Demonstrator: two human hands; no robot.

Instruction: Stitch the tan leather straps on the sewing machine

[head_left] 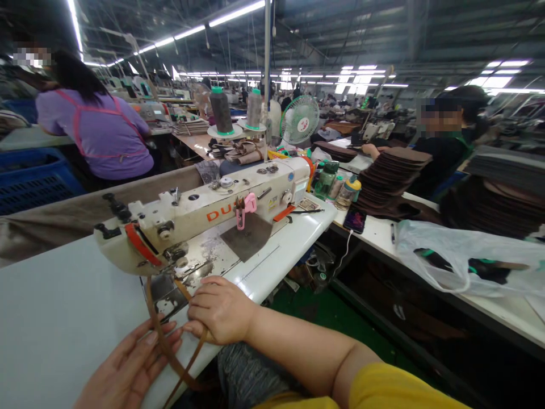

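A narrow brown strip hangs in a loop from the needle area of a white sewing machine. My left hand is at the near edge of the machine's table, its thumb and fingers on either side of the strip. Close to the needle area, my right hand is closed around the strip's other length, knuckles up. Both lower ends of the loop run down past the table edge. The presser foot is partly hidden by the machine head. Pink snips hang on the machine's arm.
On the right bench are a plastic bag, a phone, bottles and stacked brown pieces. Thread cones and a green fan stand behind. One person is at left, another at right.
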